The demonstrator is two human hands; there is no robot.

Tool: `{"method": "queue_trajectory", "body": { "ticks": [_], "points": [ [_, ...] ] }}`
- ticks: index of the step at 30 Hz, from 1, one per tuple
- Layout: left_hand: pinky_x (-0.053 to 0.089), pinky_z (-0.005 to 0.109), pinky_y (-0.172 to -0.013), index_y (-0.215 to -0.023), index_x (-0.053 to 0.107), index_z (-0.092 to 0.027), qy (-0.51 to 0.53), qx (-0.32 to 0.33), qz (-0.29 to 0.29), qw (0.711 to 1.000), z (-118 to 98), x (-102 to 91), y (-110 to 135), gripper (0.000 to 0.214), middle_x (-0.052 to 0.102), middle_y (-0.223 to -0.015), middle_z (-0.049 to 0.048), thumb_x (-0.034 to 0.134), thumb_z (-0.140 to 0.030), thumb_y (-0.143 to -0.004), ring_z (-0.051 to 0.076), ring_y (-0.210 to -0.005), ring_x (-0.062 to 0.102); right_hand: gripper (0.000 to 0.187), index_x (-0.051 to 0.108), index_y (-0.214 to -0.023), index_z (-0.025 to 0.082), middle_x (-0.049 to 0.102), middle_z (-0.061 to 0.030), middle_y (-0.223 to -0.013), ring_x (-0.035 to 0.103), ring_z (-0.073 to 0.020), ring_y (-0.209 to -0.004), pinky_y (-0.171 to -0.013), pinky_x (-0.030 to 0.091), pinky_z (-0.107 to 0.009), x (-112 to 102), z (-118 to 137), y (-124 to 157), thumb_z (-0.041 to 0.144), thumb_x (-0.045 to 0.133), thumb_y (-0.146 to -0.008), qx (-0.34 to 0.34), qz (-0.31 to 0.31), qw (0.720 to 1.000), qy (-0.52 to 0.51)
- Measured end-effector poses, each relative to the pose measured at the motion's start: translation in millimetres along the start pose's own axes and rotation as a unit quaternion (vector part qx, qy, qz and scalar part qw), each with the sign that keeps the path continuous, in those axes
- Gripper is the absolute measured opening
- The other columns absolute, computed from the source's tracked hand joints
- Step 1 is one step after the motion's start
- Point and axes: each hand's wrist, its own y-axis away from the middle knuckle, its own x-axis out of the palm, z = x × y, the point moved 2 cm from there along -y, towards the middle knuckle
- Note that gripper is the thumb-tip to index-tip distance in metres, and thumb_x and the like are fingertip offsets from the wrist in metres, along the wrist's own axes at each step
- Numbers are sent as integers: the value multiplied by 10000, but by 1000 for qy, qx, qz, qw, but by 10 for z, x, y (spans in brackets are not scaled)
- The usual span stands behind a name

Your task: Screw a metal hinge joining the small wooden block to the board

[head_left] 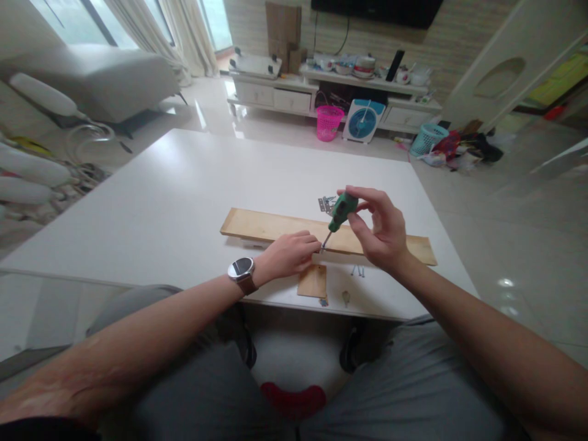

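My right hand (381, 223) is closed round the green handle of a screwdriver (342, 211), which tilts with its shaft pointing down and left. The tip meets a small metal piece, perhaps a screw or hinge, at the front edge of a long wooden board (271, 226). Against that same spot my left hand (294, 252) pinches with its fingertips; what lies between them is too small to make out. A small wooden block (313, 282) is just in front of the left hand. Several loose screws (358, 271) lie to its right.
Behind the board, metal hinges (327, 204) rest on the white table (184, 184). Near the table's front edge are a small metal piece (346, 297) and a tiny item (324, 302). Beyond stand a pink basket (329, 124) and a blue fan (362, 121).
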Motion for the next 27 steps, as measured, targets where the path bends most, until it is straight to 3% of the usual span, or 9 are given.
{"method": "queue_trajectory", "body": {
  "ticks": [5, 11, 18, 24, 27],
  "points": [
    [508, 347, -796, -1016, 649, -197, 3, 1, 0, 1000, -5, -3, 2, 139, 725, -1041, 77, 591, -85, -957, 237, -986, 635, 421, 702, -1275, 350, 703, -20, -1026, 686, -231, -946, -703, 593, -383, -18, 6, -37, 284, 853, -888, -46, -42, 998, 20],
    [496, 338, -783, -1024, 646, -204, 1, 0, -5, 1000, 1, 8, 9, 152, 728, -1037, 71, 581, -83, -959, 231, -979, 637, 327, 650, -1335, 340, 746, -59, -1236, 744, -246, -1104, -797, 637, -412, 0, 42, -19, 275, 665, -1014, -19, -13, 1000, -1],
    [505, 353, -784, -1038, 654, -197, -1, 2, -2, 1000, 13, 22, 12, 147, 738, -1063, 79, 588, -94, -959, 241, -994, 640, 331, 672, -1197, 343, 669, -2, -972, 658, -217, -885, -702, 581, -393, -16, 16, -51, 295, 837, -913, -45, -60, 997, 36],
    [509, 345, -780, -1034, 658, -203, 6, -1, -5, 1000, 10, 21, 10, 160, 728, -1052, 75, 594, -84, -951, 238, -994, 639, 369, 662, -1373, 340, 749, -64, -1306, 738, -252, -1146, -801, 643, -402, 0, 2, -9, 293, 695, -1008, -10, -12, 1000, 19],
    [501, 344, -768, -1024, 654, -206, 3, -1, -5, 1000, 6, 16, 7, 157, 730, -1041, 74, 589, -81, -953, 236, -988, 641, 389, 645, -1398, 342, 765, -58, -1296, 755, -244, -1122, -833, 645, -406, 0, 14, -3, 255, 673, -1020, -3, -10, 1000, 17]
  ]
}}
